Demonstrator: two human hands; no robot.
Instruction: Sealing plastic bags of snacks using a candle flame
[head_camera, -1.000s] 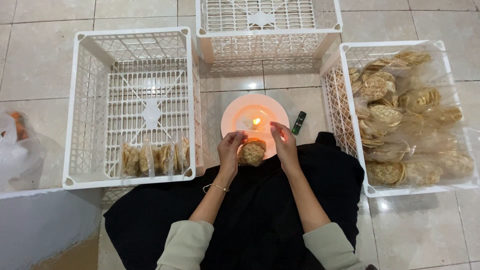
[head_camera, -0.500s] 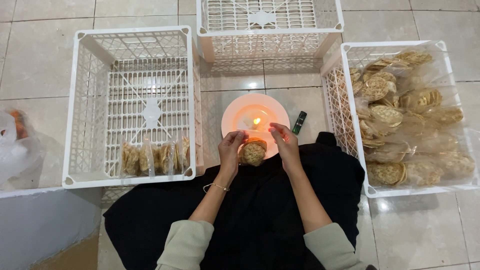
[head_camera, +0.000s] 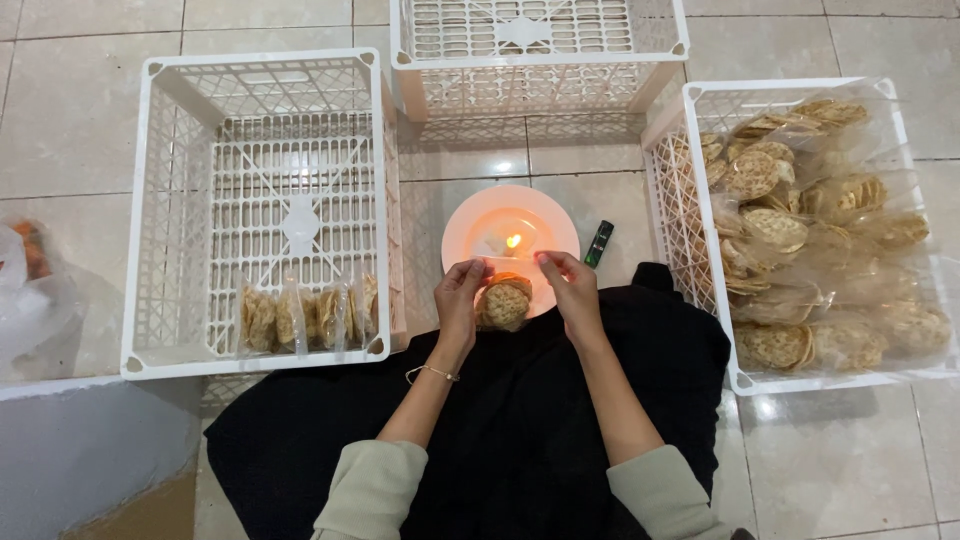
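A plate with a candle lies between two crates, a third crate behind it.

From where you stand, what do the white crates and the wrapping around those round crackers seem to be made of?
The white crates, like the left crate, look like moulded plastic: a matte lattice of thin ribs with thicker corner posts. The wrapping on the packet between the left hand and right hand looks like thin clear plastic film; the crackers show through it, and the bags in the right crate glint and crinkle.
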